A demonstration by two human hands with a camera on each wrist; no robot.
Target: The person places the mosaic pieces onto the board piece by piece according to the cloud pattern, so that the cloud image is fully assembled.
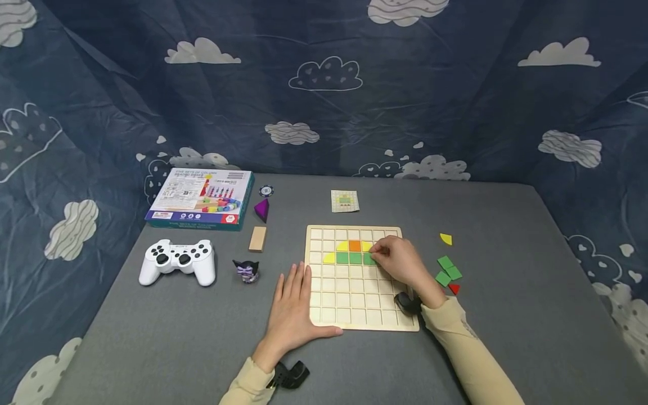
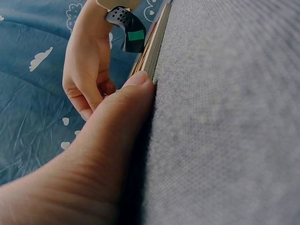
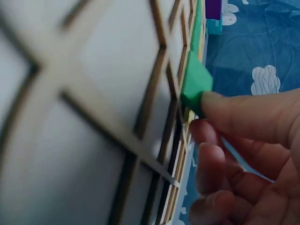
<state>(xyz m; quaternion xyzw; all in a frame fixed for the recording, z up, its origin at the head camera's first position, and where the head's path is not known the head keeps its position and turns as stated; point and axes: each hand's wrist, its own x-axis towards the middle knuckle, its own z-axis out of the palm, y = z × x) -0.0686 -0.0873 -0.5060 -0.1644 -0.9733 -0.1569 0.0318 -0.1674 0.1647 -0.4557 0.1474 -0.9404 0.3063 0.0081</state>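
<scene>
A pale wooden grid board [image 1: 351, 286] lies flat on the table. In its upper rows sit an orange square tile [image 1: 355, 246], yellow tiles [image 1: 329, 257] and a run of green square tiles [image 1: 342, 257]. My right hand [image 1: 402, 261] pinches a green square tile [image 3: 196, 82] between thumb and fingers at the right end of that green run; the right wrist view shows this tile tilted against a cell's edge. With fingers straight, my left hand [image 1: 293, 315] rests along the board's left edge, its thumb [image 2: 126, 101] at the front edge.
Right of the board lie several loose green tiles [image 1: 445, 262], a yellow piece [image 1: 446, 239] and a red triangle [image 1: 454, 289]. A pattern card [image 1: 345, 201] lies behind it. Leftward are a game box [image 1: 202, 197], white controller [image 1: 177, 261], small figurine [image 1: 247, 271], wooden block [image 1: 257, 239], purple piece [image 1: 262, 210] and chip [image 1: 266, 190].
</scene>
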